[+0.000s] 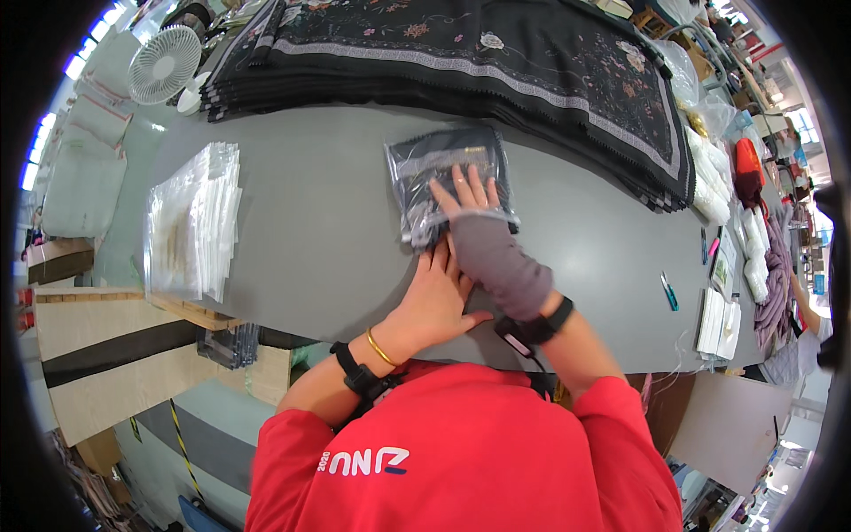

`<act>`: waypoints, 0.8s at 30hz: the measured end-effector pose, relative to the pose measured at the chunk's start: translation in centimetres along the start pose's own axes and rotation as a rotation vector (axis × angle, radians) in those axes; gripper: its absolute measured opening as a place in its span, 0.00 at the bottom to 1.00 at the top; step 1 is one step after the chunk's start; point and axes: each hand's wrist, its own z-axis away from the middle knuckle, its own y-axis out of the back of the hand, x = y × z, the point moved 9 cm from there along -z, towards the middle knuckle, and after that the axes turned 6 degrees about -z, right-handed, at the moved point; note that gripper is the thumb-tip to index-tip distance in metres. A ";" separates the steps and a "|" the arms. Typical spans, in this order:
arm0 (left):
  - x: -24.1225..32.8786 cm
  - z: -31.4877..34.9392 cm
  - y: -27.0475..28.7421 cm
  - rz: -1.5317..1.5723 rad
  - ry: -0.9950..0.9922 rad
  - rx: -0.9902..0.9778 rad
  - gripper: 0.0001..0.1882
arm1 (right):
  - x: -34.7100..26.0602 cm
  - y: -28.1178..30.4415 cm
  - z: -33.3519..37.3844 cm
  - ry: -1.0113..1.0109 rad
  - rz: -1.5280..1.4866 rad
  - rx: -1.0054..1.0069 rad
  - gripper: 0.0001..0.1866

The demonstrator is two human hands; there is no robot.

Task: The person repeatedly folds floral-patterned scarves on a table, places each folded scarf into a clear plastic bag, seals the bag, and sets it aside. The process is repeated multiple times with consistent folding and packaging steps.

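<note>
A clear plastic bag (409,191) with folded dark cloth inside lies flat on the grey table (310,204). Pressed onto its top is my right hand (470,191), fingers spread, with a grey sleeve over the palm and wrist. My left hand (434,297) rests at the bag's near edge, fingers stretched forward and thumb out to the side. Its fingertips touch the bag's near end and are partly hidden beside my right wrist. Beyond the bag lies a thick stack of black flowered scarves (496,66) with pale border bands.
Empty clear bags (191,226) are stacked at the table's left. A teal cutter (669,293) lies to the right, near white packets (716,324) and bundled white cloth (709,177). A white fan (165,64) stands at the far left. Another person's arm (805,301) shows at the far right.
</note>
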 end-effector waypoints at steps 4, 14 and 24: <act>1.5 1.2 -1.4 0.032 0.008 -0.216 0.39 | -1.3 0.0 4.9 0.239 -0.257 -0.230 0.32; 2.7 0.8 -1.1 -0.149 -0.031 -0.150 0.41 | -0.5 -2.4 -5.1 0.044 0.162 -0.036 0.38; 3.7 1.3 -1.5 -0.215 -0.128 -0.173 0.39 | -2.2 -1.1 -3.6 0.116 0.267 -0.010 0.39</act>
